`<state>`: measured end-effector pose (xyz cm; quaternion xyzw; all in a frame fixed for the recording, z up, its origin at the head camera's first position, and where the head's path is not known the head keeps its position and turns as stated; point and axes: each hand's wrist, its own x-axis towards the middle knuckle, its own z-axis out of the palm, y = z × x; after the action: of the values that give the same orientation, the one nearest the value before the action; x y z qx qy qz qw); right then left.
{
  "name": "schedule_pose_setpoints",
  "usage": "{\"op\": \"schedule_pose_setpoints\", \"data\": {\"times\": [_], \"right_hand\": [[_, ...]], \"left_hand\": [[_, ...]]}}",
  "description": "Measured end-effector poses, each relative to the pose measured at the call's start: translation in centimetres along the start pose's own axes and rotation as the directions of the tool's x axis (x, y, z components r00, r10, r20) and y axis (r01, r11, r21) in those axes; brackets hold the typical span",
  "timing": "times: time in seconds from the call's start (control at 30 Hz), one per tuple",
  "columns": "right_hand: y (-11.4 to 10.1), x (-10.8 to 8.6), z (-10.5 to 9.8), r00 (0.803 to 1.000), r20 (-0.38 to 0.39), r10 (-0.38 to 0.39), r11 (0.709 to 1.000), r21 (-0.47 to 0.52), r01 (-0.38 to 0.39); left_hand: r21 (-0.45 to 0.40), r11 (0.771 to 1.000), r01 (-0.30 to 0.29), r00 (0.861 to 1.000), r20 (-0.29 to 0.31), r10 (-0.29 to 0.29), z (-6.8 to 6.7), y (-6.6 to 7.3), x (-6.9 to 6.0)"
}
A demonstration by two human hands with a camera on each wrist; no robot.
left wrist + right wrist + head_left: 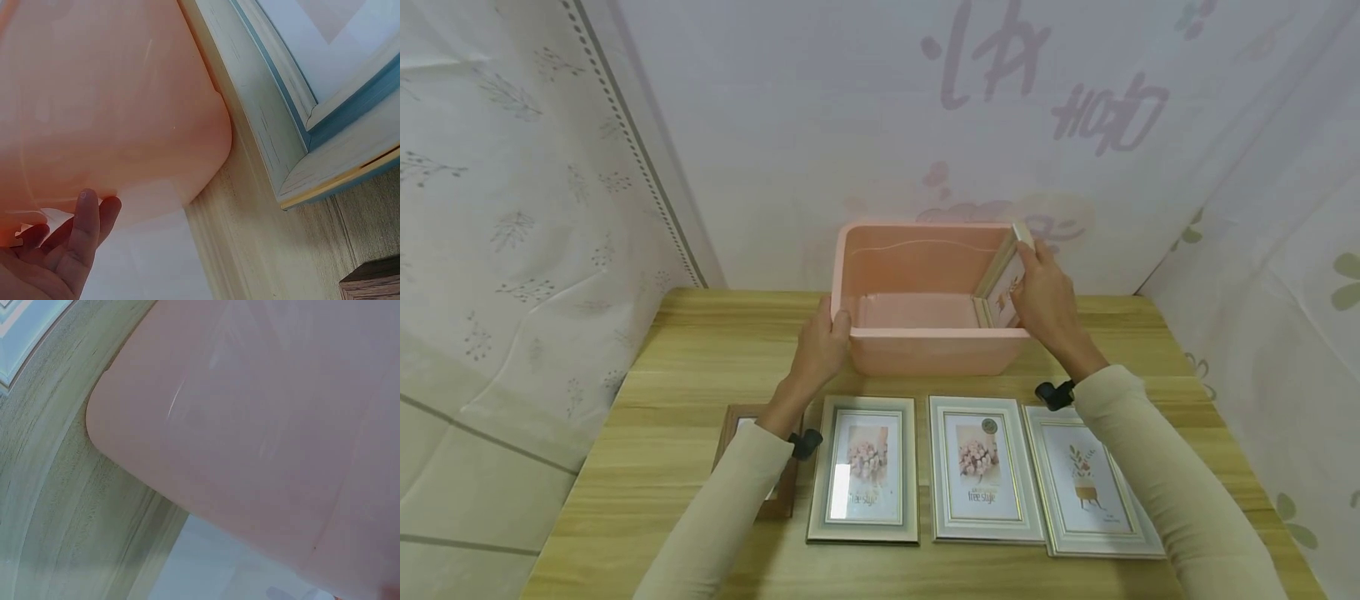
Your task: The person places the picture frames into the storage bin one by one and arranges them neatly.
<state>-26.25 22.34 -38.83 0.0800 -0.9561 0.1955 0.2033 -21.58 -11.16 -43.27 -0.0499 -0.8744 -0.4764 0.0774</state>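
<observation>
A pink plastic bin stands at the back of the wooden table. My left hand grips its left rim; in the left wrist view that hand has its fingers curled at the bin's edge. Inside, at the right end, a light-framed picture leans upright against the wall. My right hand holds this frame's edge together with the right side of the bin. The right wrist view shows mostly the bin's outer wall, and the right hand is hardly visible there.
Along the front of the table lie a brown frame, partly under the left arm, a greenish-gold frame, a silver frame and another silver frame, partly under the right arm. A patterned cloth hangs behind the bin.
</observation>
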Motion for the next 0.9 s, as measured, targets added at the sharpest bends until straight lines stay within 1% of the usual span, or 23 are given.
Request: {"op": "schedule_pose_setpoints", "data": {"times": [0.23, 0.5, 0.63, 0.9], "right_hand": [[-0.07, 0.03, -0.14, 0.999, -0.025, 0.032, 0.999, 0.0, -0.032], [-0.14, -0.1, -0.3, 0.995, -0.008, 0.101, 0.995, 0.001, -0.101], [-0.19, -0.29, -0.31, 0.991, -0.019, 0.133, 0.991, -0.013, -0.133], [-0.25, -0.37, -0.28, 0.991, -0.085, 0.099, 0.994, -0.027, -0.102]], "left_hand": [[0.009, 1.0, -0.002, 1.0, -0.004, 0.002, -0.08, 0.02, 0.21], [0.01, 1.0, 0.001, 1.0, -0.002, -0.001, -0.04, -0.17, 0.18], [0.014, 1.0, 0.012, 1.0, -0.001, -0.012, -0.02, -0.19, 0.05], [0.006, 1.0, 0.004, 1.0, -0.014, -0.004, 0.1, -0.24, -0.02]]}}
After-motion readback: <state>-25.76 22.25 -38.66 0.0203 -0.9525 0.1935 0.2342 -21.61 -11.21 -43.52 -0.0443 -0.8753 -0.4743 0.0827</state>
